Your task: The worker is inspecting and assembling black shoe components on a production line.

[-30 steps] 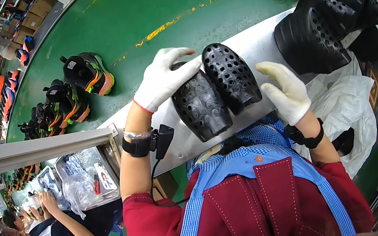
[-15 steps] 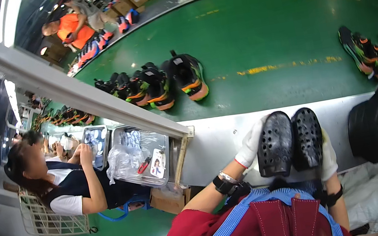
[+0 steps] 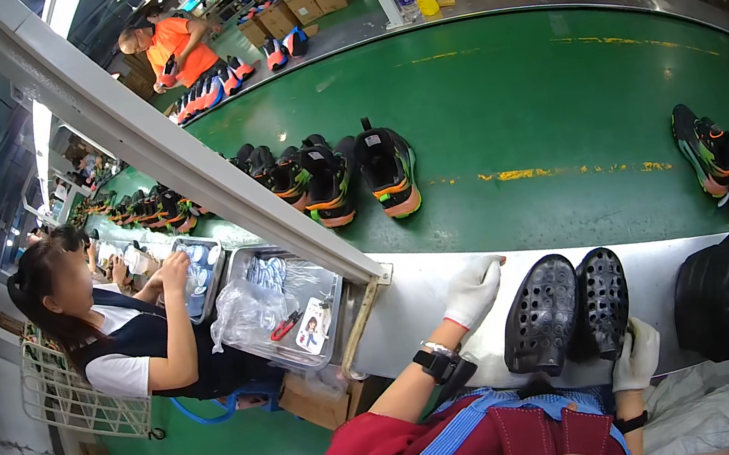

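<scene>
Two black, perforated clog-shaped shoe forms stand side by side at the front edge of the metal ledge: the left form [image 3: 541,313] and the right form [image 3: 604,302]. My left hand [image 3: 475,292], in a white glove, is off to their left over the ledge. Its fingers are curled, and nothing shows in them. Beside the lower end of the right form is my right hand [image 3: 637,353], also gloved, its fingers loosely bent and apart. Whether it touches the form is hard to see.
More black forms [image 3: 714,302] are stacked at the right. Beyond the ledge, black sport shoes [image 3: 388,170] line the green belt [image 3: 475,81]. A white post [image 3: 207,163] slants down on my left. Past it are a tray [image 3: 329,331] with plastic bags and a seated co-worker [image 3: 149,334].
My left hand has come off the left form and moved away from it. My right hand has slid down toward the right form's lower end. The view has tilted upward.
</scene>
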Tool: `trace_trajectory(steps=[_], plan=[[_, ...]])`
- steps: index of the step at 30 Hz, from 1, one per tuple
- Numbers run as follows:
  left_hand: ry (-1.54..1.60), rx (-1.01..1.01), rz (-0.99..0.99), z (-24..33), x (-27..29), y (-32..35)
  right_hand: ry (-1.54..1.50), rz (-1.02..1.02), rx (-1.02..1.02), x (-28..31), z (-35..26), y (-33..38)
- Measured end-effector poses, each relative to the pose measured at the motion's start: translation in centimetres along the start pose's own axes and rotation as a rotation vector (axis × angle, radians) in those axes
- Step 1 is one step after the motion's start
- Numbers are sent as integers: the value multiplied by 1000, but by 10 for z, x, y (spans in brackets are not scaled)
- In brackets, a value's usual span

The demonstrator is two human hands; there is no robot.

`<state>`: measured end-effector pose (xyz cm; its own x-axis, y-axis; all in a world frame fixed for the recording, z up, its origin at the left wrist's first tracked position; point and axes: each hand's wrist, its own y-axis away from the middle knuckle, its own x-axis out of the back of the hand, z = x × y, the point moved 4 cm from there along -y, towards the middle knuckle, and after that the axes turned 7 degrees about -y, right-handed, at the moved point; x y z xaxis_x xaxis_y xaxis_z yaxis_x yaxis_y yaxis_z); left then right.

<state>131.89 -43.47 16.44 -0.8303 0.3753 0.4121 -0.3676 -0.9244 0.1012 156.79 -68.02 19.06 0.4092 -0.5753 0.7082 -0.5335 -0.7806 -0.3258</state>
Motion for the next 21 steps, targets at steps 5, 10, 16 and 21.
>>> trace_trajectory(steps=[5,10,16,21], plan=[[-167,-78,47,14,1,2,17,37,-19,1,0,-3],[-295,-263,170,23,2,5,6,52,10,0,5,-2],[-346,-291,187,29,2,8,21,25,-3,3,4,-3],[-314,-260,185,30,1,7,25,28,7,2,5,-2]])
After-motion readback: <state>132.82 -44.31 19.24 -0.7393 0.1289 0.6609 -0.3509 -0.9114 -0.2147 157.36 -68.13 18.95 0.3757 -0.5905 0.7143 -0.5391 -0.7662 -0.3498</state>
